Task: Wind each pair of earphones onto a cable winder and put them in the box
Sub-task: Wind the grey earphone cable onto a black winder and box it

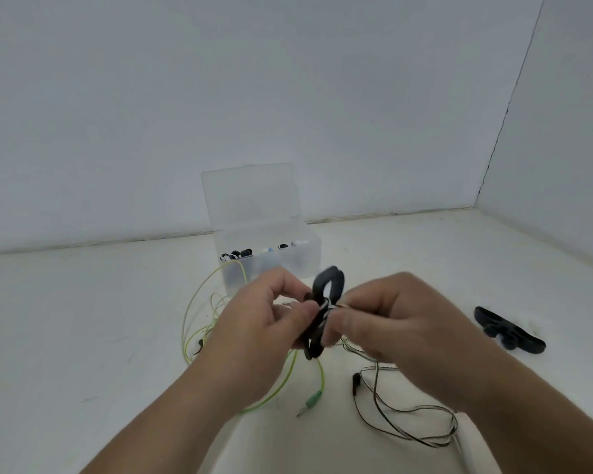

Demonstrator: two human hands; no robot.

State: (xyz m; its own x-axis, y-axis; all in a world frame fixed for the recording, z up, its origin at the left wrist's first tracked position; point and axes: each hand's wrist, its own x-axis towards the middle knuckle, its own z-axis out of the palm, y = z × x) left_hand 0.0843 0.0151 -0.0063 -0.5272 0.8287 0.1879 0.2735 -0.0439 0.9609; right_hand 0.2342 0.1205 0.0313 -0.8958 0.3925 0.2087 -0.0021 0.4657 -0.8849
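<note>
— Where is the winder?

— Just below the middle of the frame. The black cable winder [327,293] is held upright above the white table [83,319], between both hands.

— And the fingers?

— The left hand [271,325] has its fingers curled, with thumb and forefinger pinching the winder's narrow waist. The right hand [391,323] pinches the dark earphone cable [391,409] against that same waist, fingertips pressed together.

— Where does the cable go?

— It falls away to the lower right and loops on the table, and a black earbud [356,383] lies at its near end.

— What about the other pair?

— The green earphones [199,302] lie loose left of centre, partly under the left hand. Their green jack plug [312,402] lies toward the bottom of the frame.

— The box?

— The clear plastic box [288,268] stands just behind the hands, with its lid [250,200] raised upright. Dark and pale earbuds show at the rim.

— Anything else?

— A second black winder [509,331] lies flat at the right, well apart from the hands.
</note>
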